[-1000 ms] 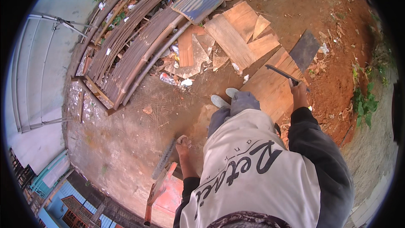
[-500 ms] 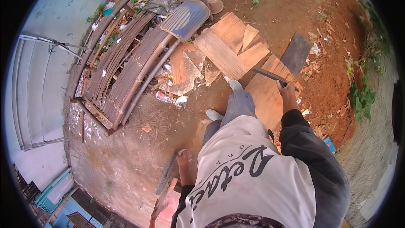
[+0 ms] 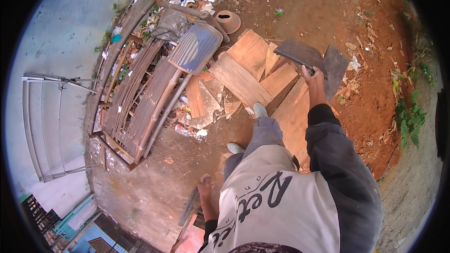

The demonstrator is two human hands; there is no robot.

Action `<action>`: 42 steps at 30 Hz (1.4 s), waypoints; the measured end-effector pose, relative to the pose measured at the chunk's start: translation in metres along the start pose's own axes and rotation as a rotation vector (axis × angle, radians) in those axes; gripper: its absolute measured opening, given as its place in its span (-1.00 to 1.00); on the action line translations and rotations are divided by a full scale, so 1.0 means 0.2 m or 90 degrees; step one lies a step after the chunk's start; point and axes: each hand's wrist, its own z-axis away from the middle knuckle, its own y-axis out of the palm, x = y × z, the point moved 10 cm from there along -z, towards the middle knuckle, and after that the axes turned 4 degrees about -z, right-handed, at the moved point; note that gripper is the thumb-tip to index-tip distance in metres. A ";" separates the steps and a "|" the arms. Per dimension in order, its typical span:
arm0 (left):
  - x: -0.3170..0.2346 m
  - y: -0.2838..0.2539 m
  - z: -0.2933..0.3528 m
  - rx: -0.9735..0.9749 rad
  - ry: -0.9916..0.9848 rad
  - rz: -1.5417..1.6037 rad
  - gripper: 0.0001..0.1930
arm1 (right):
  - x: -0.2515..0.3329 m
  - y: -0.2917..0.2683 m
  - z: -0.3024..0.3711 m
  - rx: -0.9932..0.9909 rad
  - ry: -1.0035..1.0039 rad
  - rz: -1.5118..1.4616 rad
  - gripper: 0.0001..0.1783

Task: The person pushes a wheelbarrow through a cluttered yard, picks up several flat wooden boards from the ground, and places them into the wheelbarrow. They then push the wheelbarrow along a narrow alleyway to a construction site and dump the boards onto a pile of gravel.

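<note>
Gripping a dark panel (image 3: 300, 55) by its near edge, we had our right hand (image 3: 315, 74) closed, the thumb and fingers pinching the corner nearest us. The panel lay across our view above the far end of the plywood boards (image 3: 241, 78); whether its far side touched them, we could not tell. Just to its right a dark sheet (image 3: 334, 71) lay flat, beside reddish soil (image 3: 368, 133). Our left hand (image 3: 205, 187) hung low at our side with its fingers partly bent, and we could not tell whether it had hold of anything; near it were a narrow grey strip (image 3: 189, 206) and something pinkish red (image 3: 191, 235). One of our grey shoes (image 3: 260, 109) was at the near end of a board. Left of the plywood we had a slatted bamboo frame (image 3: 151, 105), with a striped blue-grey board (image 3: 197, 49) at its far end, and beyond that an orange-brown pot (image 3: 230, 24).
</note>
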 end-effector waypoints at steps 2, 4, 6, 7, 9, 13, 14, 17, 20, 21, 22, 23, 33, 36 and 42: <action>-0.15 0.07 0.05 -0.001 -0.008 0.005 -0.66 | 0.00 0.10 -0.10 0.025 0.012 -0.036 -0.74; -0.26 0.13 0.08 0.000 -0.012 -0.014 -0.64 | -0.02 0.17 -0.19 0.065 0.022 -0.074 -0.65; -0.29 0.14 0.11 -0.009 -0.013 -0.048 -0.62 | -0.18 0.16 -0.18 0.073 0.091 0.027 -0.58; -0.28 0.15 0.12 -0.013 -0.023 -0.048 -0.62 | -0.25 0.17 -0.17 0.080 0.124 0.077 -0.54; -0.33 0.21 0.09 0.010 -0.031 -0.066 -0.62 | -0.28 -0.02 -0.35 0.007 0.126 0.214 -0.49; -0.21 0.27 0.13 0.012 -0.062 -0.038 -0.61 | -0.61 -0.32 -0.21 -0.014 0.212 0.496 -0.51; -0.19 0.29 0.13 0.020 -0.069 -0.041 -0.61 | -0.69 -0.41 -0.16 0.001 0.243 0.546 -0.53; -0.24 0.36 0.13 0.034 -0.062 -0.064 -0.62 | -0.86 -0.73 -0.13 0.053 0.303 0.732 -0.59; -0.25 0.42 0.15 0.031 -0.060 -0.071 -0.64 | -0.93 -0.88 0.04 0.200 0.250 0.904 -0.67; -0.25 0.43 0.14 0.033 -0.058 -0.071 -0.65 | -0.94 -0.89 0.08 0.252 0.226 0.960 -0.68; -0.25 0.44 0.13 0.035 -0.058 -0.057 -0.66 | -0.93 -0.89 0.11 0.301 0.207 1.023 -0.71; -0.23 0.44 0.13 0.039 -0.057 -0.045 -0.66 | -0.93 -0.89 0.12 0.347 0.189 1.087 -0.73; -0.09 0.47 -0.17 0.161 -0.064 -0.033 -0.71 | -0.35 -0.77 0.15 0.405 -0.001 1.143 -0.74; -0.17 0.47 -0.32 0.150 -0.033 -0.073 -0.77 | -0.06 -0.89 0.24 0.212 -0.038 0.989 -0.76; -0.32 0.42 -0.51 0.169 0.060 -0.001 -0.77 | -0.02 -1.22 0.45 0.148 0.025 0.964 -0.85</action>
